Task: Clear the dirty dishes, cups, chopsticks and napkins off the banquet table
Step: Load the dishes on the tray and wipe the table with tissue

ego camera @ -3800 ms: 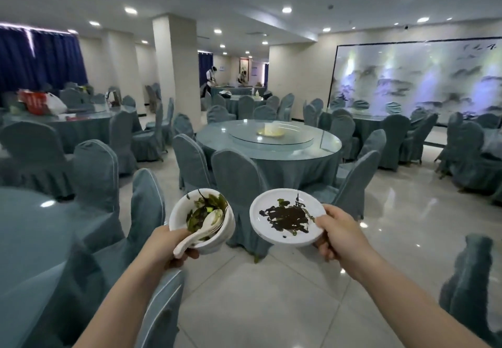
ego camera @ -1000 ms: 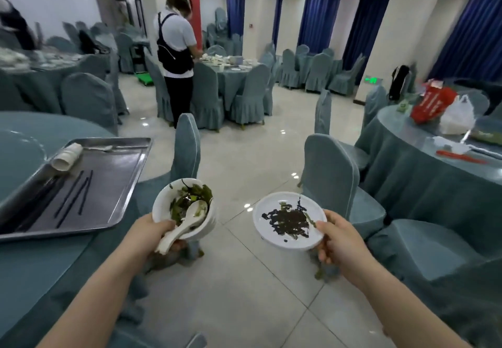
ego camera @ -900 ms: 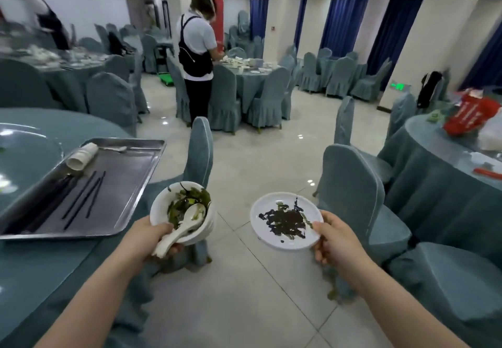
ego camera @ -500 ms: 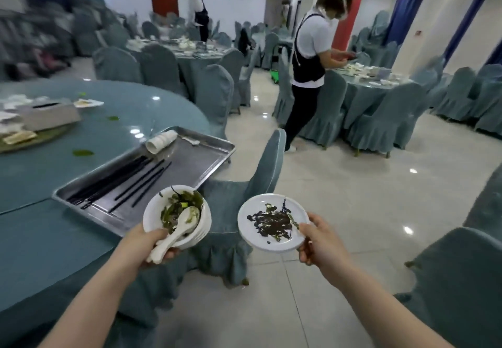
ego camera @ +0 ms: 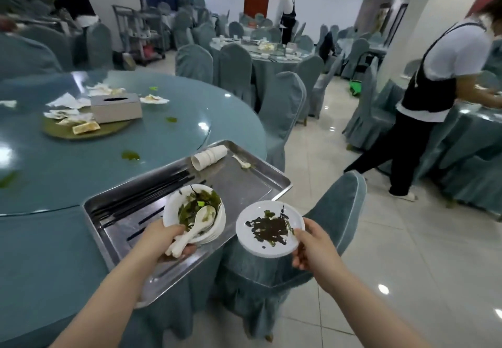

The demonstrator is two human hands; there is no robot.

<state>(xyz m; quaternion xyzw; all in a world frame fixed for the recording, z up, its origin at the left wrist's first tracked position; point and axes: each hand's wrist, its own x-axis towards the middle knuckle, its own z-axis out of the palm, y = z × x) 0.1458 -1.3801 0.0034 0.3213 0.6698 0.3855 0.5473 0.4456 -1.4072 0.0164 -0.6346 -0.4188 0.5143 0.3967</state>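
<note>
Bowls (ego camera: 194, 213) and plate (ego camera: 269, 228) now carried closer, bowls over metal tray (ego camera: 244, 182). Big round table (ego camera: 81, 163) seen at 10 o'clock, napkins (ego camera: 68, 102) left on it. Bowl stack and spoon (ego camera: 195, 225) gripped by left hand (ego camera: 160, 241). Plate rim pinched by right hand (ego camera: 312, 244) at 4 o'clock. Chopsticks (ego camera: 146, 193) and cups (ego camera: 209, 155) laid on tray.
</note>
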